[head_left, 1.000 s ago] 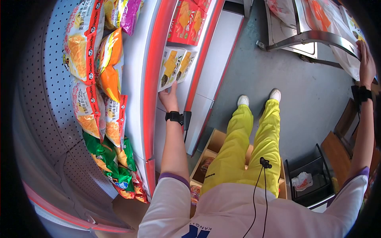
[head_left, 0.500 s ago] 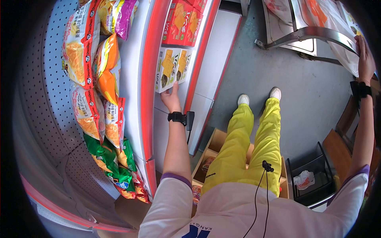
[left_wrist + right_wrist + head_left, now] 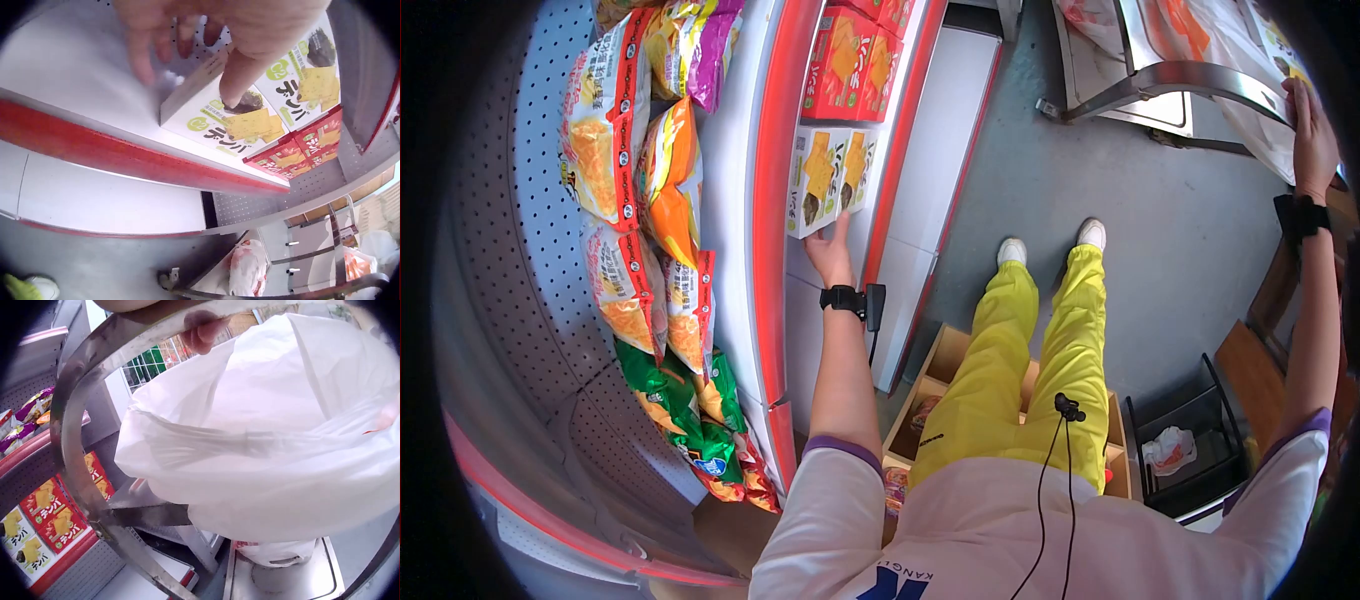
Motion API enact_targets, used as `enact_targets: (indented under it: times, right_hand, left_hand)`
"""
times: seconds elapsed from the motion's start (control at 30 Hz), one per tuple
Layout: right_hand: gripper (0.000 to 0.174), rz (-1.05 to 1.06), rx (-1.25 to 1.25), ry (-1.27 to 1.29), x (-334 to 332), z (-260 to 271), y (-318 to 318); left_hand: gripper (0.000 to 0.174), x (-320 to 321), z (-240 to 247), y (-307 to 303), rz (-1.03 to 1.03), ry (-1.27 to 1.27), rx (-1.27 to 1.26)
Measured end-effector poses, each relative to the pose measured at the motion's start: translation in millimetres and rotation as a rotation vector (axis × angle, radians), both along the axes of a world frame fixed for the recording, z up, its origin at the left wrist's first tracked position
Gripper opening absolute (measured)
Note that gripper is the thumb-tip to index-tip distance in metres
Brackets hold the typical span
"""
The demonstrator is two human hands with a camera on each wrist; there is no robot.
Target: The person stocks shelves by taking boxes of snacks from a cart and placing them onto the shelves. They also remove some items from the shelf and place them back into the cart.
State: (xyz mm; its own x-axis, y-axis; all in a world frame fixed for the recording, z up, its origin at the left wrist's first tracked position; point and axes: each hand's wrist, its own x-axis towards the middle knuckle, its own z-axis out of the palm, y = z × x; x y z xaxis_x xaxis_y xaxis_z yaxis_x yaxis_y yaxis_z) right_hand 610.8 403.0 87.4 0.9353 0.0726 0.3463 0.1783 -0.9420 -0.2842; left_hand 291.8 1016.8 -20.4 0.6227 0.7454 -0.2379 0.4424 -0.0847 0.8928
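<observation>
My left hand (image 3: 832,258) is at the lower end of two white cracker boxes (image 3: 818,180) standing side by side on a red-edged shelf. In the left wrist view, the thumb presses on the printed front of the near white box (image 3: 219,134), and the other fingers (image 3: 142,59) reach down past its side. Red cracker boxes (image 3: 840,70) stand beyond the white ones. My right hand (image 3: 1315,150) holds the curved metal handle (image 3: 1200,78) of a cart, its fingertips (image 3: 203,331) showing past the bar. A white plastic bag (image 3: 250,456) hangs just below.
Chip bags (image 3: 605,130) fill the upper shelf at the left. A wooden bin (image 3: 940,355) with packets lies by the legs, and a black basket (image 3: 1185,440) stands to the right. Grey floor (image 3: 1090,170) runs between shelf and cart.
The white boxes, tilted at first, now sit straighter, lined up with the shelf, the left hand staying on them. The right hand has kept hold of the cart handle.
</observation>
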Motion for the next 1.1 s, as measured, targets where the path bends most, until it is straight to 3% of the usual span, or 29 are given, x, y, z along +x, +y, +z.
enact_targets:
  times: [0.03, 0.1, 0.13, 0.23, 0.3, 0.33, 0.37, 0.43, 0.53, 0.7, 0.77, 0.83, 0.9, 1.0, 1.1]
  right_hand:
    - [0.040, 0.001, -0.074, -0.036, -3.1, 2.9, 5.7]
    - [0.042, -0.021, -0.080, 0.061, -9.3, 17.8, 18.1]
    - [0.043, -0.030, -0.125, -0.026, -13.8, 18.3, 26.3]
    - [0.042, -0.103, -0.002, 0.187, -24.6, 43.0, 49.2]
    - [0.039, -0.061, -0.049, 0.037, -22.5, 33.4, 46.9]
    - [0.032, 0.047, -0.023, -0.190, -21.5, 25.0, 45.2]
    - [0.025, 0.012, 0.023, -0.058, -25.0, 38.6, 52.1]
    - [0.018, 0.052, -0.039, -0.132, -27.5, 49.2, 57.8]
    - [0.021, 0.061, -0.007, -0.133, -28.6, 64.1, 60.8]
    - [0.023, 0.107, 0.080, -0.106, -25.6, 69.5, 53.6]
    - [0.023, 0.108, 0.101, -0.099, -26.4, 70.0, 50.3]
    - [0.022, 0.117, 0.097, -0.089, -27.0, 72.0, 49.1]
    - [0.021, 0.119, 0.096, -0.102, -26.3, 73.9, 46.3]
    - [0.015, 0.131, 0.120, -0.071, -25.3, 70.3, 46.4]
    - [0.017, 0.084, 0.177, -0.068, -24.0, 71.4, 48.8]
  left_hand:
    - [0.054, -1.0, 1.6, -4.3, -0.005, -0.005, -0.001]
    - [0.067, -7.0, 7.2, -17.7, 0.021, 0.108, 0.167]
    - [0.076, -16.1, 2.9, -17.9, 0.050, 0.158, 0.164]
    - [0.067, -44.4, -15.4, -33.8, 0.213, 0.137, 0.113]
    - [0.057, -44.8, 4.0, -75.7, 0.240, 0.193, -0.008]
    - [0.049, -43.3, 14.1, -101.8, 0.181, 0.208, -0.040]
    - [0.044, -47.6, 7.8, -118.2, 0.074, 0.206, -0.068]
    - [0.034, -29.2, 32.6, -172.1, -0.113, 0.231, -0.179]
    - [0.025, 17.6, 77.3, -246.3, -0.327, 0.224, -0.135]
    - [0.018, 137.8, 170.4, -332.9, -0.490, -0.201, -0.064]
    - [0.018, 189.8, 211.0, -358.1, -0.572, -0.254, -0.043]
    - [0.024, 239.2, 244.2, -387.1, -0.633, -0.278, -0.229]
    - [0.030, 282.9, 265.5, -410.3, -0.707, -0.177, -0.593]
    - [0.036, 341.9, 253.4, -430.5, -0.782, 0.108, -1.084]
    - [0.041, 380.1, 235.1, -462.0, -0.829, 0.284, -0.960]
